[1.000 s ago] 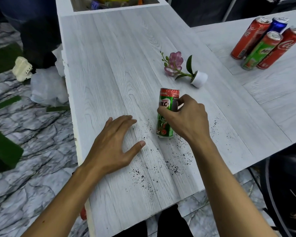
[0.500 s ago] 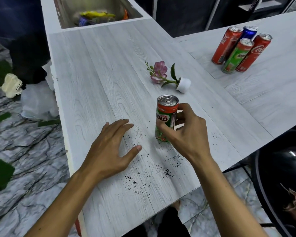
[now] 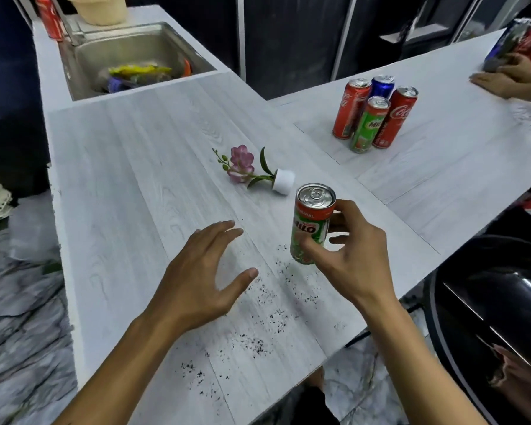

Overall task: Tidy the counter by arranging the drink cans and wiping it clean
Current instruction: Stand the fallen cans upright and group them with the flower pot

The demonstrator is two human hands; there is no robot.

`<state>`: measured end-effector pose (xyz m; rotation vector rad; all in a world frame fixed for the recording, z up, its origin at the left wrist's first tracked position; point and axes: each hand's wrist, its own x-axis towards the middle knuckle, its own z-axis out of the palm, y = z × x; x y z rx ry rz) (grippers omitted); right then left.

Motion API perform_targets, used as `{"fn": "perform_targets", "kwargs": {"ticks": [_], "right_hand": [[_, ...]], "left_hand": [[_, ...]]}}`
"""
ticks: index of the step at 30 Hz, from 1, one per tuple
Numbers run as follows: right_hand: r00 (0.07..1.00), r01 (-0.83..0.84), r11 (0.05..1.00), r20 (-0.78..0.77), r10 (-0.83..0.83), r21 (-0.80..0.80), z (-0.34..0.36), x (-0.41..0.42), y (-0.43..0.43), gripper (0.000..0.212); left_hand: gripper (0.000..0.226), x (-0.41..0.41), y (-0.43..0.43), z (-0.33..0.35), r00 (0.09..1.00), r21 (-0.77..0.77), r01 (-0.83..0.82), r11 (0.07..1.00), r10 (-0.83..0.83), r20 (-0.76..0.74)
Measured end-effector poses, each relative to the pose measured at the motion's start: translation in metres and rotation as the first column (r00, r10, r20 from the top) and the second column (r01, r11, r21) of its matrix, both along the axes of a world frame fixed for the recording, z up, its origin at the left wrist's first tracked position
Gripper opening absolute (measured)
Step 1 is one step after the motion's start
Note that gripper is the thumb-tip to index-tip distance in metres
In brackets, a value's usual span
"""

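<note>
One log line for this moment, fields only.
right hand grips green Milo drink can | left hand holds nothing, over white wood-grain counter | dark crumbs unwiped

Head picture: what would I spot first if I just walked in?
The green Milo can in the right hand, at the middle of the counter. Black crumbs lie scattered round it, and a small flower pot lies tipped over just behind. Four cans stand huddled farther back on the right.

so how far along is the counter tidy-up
Four cans stand grouped on the far counter. The right hand grips a Milo can, not yet with them; the left hand is open beside it. Dark crumbs are unwiped, and the small flower pot lies tipped over.
</note>
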<state>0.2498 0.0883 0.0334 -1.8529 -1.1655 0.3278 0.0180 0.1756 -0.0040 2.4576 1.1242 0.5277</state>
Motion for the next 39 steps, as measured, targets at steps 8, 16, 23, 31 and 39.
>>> {"fn": "perform_targets", "kwargs": {"ticks": [8,16,23,31,39], "right_hand": [[1.0,0.018,1.0,-0.026,-0.018,0.023,-0.011,0.087,0.002,0.052],[0.999,0.042,0.998,-0.021,-0.042,0.047,-0.016,0.184,0.015,0.053],[0.999,0.048,0.996,-0.005,-0.048,0.082,-0.019,0.251,0.04,0.052],[0.999,0.052,0.992,-0.007,-0.052,0.117,-0.025,0.309,0.078,0.055],[0.998,0.054,0.988,0.003,-0.055,0.142,-0.033,0.349,0.114,0.056]], "left_hand": [[0.072,0.086,0.012,0.007,1.0,-0.001,0.026,1.0,-0.026,0.008],[0.071,0.184,0.021,0.007,0.998,-0.039,0.054,0.998,-0.053,0.029],[0.071,0.254,0.042,0.007,0.998,-0.062,0.04,0.997,-0.038,0.04],[0.077,0.312,0.072,0.006,1.0,-0.095,0.016,0.995,-0.016,-0.006],[0.079,0.348,0.091,0.001,0.999,-0.114,0.003,0.993,-0.009,-0.049]]}}
